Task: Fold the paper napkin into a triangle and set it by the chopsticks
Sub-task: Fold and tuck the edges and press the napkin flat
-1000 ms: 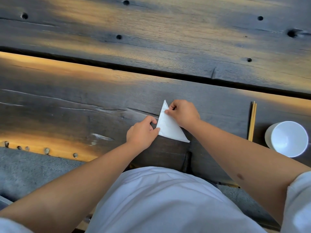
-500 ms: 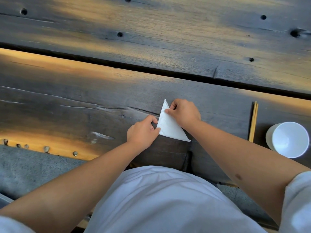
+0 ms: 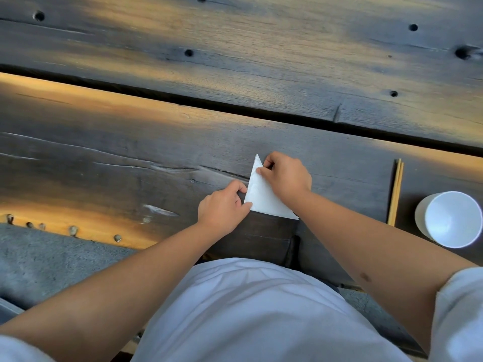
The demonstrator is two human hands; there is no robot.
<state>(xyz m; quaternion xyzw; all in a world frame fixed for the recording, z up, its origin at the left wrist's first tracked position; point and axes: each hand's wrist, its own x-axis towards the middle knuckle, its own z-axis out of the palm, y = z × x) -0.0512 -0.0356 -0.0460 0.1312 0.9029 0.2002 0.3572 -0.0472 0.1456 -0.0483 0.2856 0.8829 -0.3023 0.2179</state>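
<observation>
Both hands press the thin, limp napkin (image 3: 261, 197) flat on the table (image 3: 130, 158), left hand (image 3: 222, 210) pinning its near-left corner, right hand (image 3: 285, 176) pinching the far tip, chopsticks (image 3: 396, 192) well right.

We wear a white shirt (image 3: 261, 309) that fills the lower middle of the frame, softly creased. Its short sleeves (image 3: 460, 309) end above our elbows, at lower right and lower left. Our forearms are bare, with no watch or rings showing.
</observation>
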